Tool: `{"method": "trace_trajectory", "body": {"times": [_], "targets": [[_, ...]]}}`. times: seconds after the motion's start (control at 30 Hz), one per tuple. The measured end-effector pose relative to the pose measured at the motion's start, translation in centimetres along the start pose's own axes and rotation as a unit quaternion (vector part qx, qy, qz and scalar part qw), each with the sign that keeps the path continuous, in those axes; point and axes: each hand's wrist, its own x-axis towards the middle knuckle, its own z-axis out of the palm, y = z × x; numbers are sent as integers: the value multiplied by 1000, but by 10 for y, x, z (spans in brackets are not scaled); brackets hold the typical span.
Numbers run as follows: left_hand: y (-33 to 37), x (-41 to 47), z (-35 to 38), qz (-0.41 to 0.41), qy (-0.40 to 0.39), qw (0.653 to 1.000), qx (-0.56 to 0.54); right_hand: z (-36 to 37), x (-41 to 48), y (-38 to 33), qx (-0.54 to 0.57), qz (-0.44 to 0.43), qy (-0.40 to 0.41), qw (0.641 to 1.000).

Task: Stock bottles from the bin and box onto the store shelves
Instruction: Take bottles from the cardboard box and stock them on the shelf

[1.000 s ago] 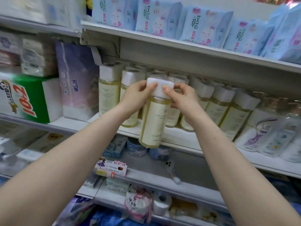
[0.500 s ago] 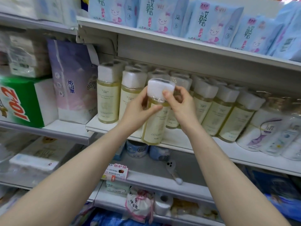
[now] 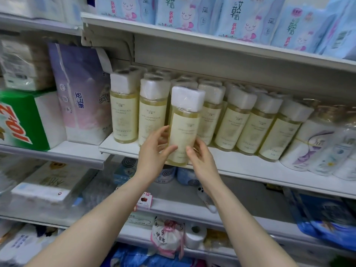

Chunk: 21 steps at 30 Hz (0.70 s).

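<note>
Amber bottle [image 3: 183, 128], white-capped, is clasped low on its body by left hand [image 3: 156, 149] and right hand [image 3: 200, 157], one each side. Its base meets the shelf [image 3: 250, 171] front edge. Behind it on the shelf, stocked bottles [image 3: 246, 128] stand in rows. Judgement: placement nearly complete; release and push-back remain. Compared with half a second ago, both hands sit lower, off the cap.

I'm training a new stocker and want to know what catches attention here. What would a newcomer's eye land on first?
First, the plastic-wrapped yellow bottle with a white cap, held low on its body by the left hand and right hand at the front edge of the middle shelf. Behind it stands a row of matching bottles, and pale blue packs line the shelf above.
</note>
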Motion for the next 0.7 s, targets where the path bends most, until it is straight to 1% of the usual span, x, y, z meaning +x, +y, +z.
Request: {"method": "trace_trajectory", "body": {"times": [0.07, 0.13, 0.23, 0.3, 0.4, 0.57, 0.7], "targets": [[0, 1, -3, -7, 18, 1000, -24, 3, -7, 2, -24, -5, 7, 1000], [-2, 1, -4, -9, 42, 999, -6, 9, -11, 2, -49, -1, 16, 999], [-6, -5, -3, 1, 49, 999, 0, 15, -7, 0, -103, -7, 60, 993], [-9, -11, -2, 11, 37, 999, -9, 17, -1, 0, -147, -18, 87, 985], [-16, -20, 0, 30, 11, 999, -6, 21, 4, 2, -195, -22, 99, 976], [-21, -19, 1, 19, -41, 999, 18, 25, 10, 5, -200, -14, 101, 975], [-25, -11, 5, 20, -67, 997, 41, 24, 18, 5, -205, -12, 99, 974]]}}
